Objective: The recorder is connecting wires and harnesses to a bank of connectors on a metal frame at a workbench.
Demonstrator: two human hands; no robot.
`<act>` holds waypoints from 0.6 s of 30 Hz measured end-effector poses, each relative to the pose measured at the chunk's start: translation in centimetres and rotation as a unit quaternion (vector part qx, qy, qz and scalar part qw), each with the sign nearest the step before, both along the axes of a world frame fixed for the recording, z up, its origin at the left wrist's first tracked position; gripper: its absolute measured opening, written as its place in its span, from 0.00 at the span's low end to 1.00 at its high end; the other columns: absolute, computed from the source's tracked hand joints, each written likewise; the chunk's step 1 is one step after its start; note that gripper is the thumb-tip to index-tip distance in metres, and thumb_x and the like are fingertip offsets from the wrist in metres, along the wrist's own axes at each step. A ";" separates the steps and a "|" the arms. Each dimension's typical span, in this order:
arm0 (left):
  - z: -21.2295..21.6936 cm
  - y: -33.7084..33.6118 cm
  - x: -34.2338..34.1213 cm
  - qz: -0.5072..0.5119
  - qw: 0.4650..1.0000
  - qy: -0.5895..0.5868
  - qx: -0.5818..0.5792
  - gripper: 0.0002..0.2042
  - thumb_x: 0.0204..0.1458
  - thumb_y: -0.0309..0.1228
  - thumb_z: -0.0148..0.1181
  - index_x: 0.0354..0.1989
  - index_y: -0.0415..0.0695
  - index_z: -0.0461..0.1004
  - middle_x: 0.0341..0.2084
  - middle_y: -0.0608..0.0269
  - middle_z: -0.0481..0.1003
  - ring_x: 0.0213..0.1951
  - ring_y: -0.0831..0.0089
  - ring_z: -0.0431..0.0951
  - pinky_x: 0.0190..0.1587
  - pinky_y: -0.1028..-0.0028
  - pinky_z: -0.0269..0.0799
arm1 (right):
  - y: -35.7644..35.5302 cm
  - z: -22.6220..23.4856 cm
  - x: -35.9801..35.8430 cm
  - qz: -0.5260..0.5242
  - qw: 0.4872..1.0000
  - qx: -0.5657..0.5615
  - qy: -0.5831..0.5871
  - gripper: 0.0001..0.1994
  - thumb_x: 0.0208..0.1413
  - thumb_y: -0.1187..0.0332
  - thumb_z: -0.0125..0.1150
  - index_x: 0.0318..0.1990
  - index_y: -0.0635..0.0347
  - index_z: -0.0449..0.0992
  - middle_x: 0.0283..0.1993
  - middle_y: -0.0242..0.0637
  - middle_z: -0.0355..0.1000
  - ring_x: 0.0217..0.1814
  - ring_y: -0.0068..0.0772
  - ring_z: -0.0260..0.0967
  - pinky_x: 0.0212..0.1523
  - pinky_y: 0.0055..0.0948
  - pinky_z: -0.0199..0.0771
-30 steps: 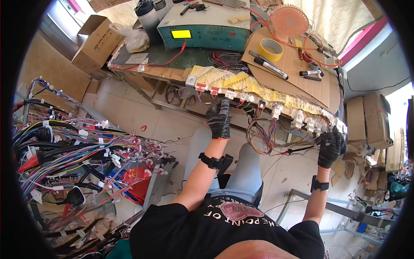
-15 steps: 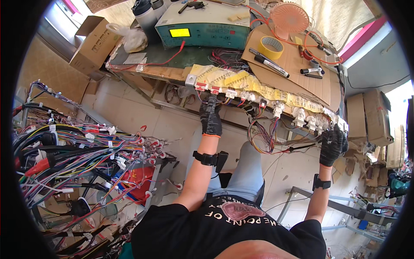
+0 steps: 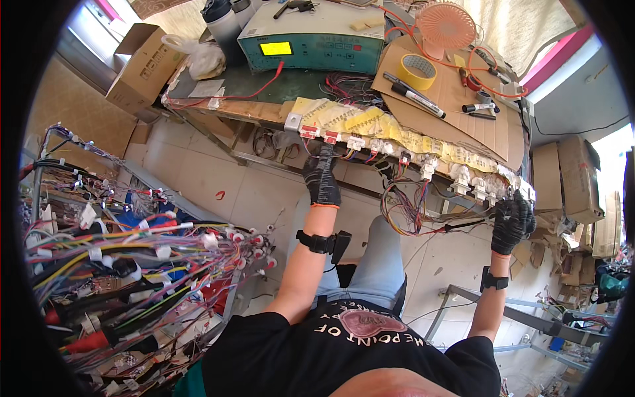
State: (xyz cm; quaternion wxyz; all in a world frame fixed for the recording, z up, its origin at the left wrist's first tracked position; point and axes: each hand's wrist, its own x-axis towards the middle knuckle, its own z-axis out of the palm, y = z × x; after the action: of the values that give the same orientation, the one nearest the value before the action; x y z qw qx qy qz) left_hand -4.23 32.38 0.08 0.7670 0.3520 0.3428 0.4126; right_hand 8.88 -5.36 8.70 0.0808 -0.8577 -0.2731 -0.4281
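Note:
Both of my hands wear dark grey-black knit gloves and reach up to a row of wire connectors along the bench's front edge. My left hand (image 3: pixel 322 178) is closed, its fingers together against the underside of a red connector (image 3: pixel 331 137). At the right end of the row, my right hand (image 3: pixel 512 225) is closed by a white connector (image 3: pixel 527 194); its fingertips are partly hidden, and what they grip is unclear. Between the hands sit several white connectors (image 3: pixel 459 187), with a loop of coloured wires (image 3: pixel 413 212) hanging below. Yellowed tape (image 3: pixel 364 119) covers the strip above them.
A teal tester (image 3: pixel 311 49) with a lit yellow screen stands on the bench. Cardboard (image 3: pixel 463 126) bears a yellow tape roll (image 3: pixel 417 71), markers (image 3: pixel 415 99) and a pink fan (image 3: pixel 444 30). Wire harnesses (image 3: pixel 152 258) crowd the left side. A metal frame (image 3: pixel 522 314) stands lower right.
The hanging wire harnesses on the left have shifted, their bundles lying differently and a red sleeve lower down. Both of my hands stay at nearly the same places on the connector row.

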 end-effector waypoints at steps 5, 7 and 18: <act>0.5 -0.7 0.3 0.084 0.996 0.011 0.036 0.08 0.49 0.32 0.59 0.33 0.41 0.75 0.28 0.71 0.73 0.29 0.80 0.69 0.34 0.78 0.65 | 0.4 0.3 -0.2 0.021 0.999 0.025 0.020 0.22 0.33 0.69 0.67 0.42 0.53 0.75 0.42 0.31 0.72 0.39 0.35 0.68 0.44 0.34 0.65; 0.9 -0.9 0.3 0.074 0.997 0.010 0.027 0.07 0.49 0.32 0.59 0.33 0.42 0.75 0.27 0.72 0.73 0.28 0.81 0.68 0.33 0.78 0.64 | 0.3 0.1 -0.1 0.014 0.999 0.028 0.024 0.22 0.33 0.69 0.67 0.43 0.53 0.75 0.42 0.31 0.72 0.39 0.35 0.68 0.44 0.34 0.65; -0.1 1.1 -0.5 -0.077 0.983 -0.095 -0.139 0.06 0.50 0.30 0.58 0.36 0.47 0.72 0.32 0.69 0.72 0.34 0.78 0.69 0.35 0.75 0.66 | -0.3 -0.3 0.1 -0.011 0.999 0.018 0.030 0.23 0.34 0.69 0.67 0.44 0.52 0.74 0.44 0.31 0.71 0.44 0.36 0.65 0.47 0.34 0.63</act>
State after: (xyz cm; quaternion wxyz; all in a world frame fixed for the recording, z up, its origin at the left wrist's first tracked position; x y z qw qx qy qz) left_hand -4.75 33.53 0.03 0.8670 0.2263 0.2941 0.3326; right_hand 8.98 -5.69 8.40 0.0995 -0.8712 -0.2537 -0.4082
